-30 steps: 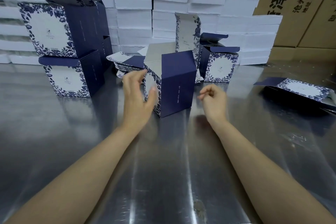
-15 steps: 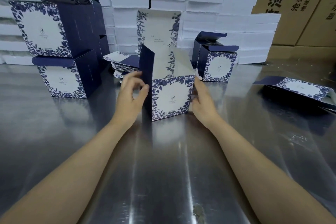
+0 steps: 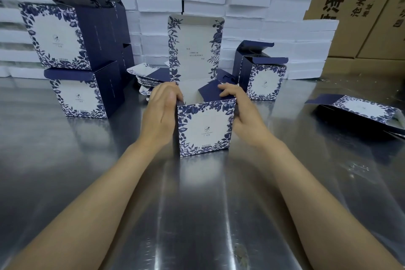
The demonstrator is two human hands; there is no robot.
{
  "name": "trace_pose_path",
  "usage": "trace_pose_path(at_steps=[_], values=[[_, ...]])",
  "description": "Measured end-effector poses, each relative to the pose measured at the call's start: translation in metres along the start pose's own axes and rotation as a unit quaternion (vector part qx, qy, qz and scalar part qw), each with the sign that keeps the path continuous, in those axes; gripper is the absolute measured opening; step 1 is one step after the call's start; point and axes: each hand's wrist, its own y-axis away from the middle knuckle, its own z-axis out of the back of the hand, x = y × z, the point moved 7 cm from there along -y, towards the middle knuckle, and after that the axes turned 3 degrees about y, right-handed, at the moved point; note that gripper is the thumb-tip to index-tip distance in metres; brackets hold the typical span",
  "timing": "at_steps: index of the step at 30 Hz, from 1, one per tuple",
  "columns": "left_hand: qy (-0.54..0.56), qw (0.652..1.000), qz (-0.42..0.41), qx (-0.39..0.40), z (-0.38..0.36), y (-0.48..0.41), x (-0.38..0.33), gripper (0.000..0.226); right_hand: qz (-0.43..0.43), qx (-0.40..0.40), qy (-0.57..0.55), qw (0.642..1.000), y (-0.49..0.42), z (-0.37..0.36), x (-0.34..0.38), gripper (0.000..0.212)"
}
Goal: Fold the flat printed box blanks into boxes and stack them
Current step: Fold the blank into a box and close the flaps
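Note:
A navy and white floral box (image 3: 205, 129) stands upright on the steel table (image 3: 197, 215) in front of me, its tall lid flap (image 3: 196, 50) raised behind. My left hand (image 3: 161, 114) lies against the box's left side, fingers curled over the folded-in left flap at the top edge. My right hand (image 3: 241, 112) is at the right side, its fingers on the navy side flap (image 3: 211, 92), which tilts inward. Folded boxes are stacked at the left (image 3: 81, 59). A pile of flat blanks (image 3: 149, 76) lies behind my left hand.
Another open box (image 3: 262, 76) stands at back right, and a flattened blank (image 3: 359, 109) lies at the far right. White foam trays (image 3: 241, 6) are stacked along the back, with brown cartons (image 3: 361, 6) at the right.
The box was turned so its floral front faces me and drawn closer. Both hands went from its sides to its top edges, and the left side flap has gone down inward.

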Motion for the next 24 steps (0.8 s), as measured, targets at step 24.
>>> trace_pose_path(at_steps=[24], values=[[0.220,0.958,0.185,-0.023,0.005,-0.009,-0.002,0.070,-0.108,-0.141,-0.272,0.946,-0.003,-0.001,0.033,0.043]])
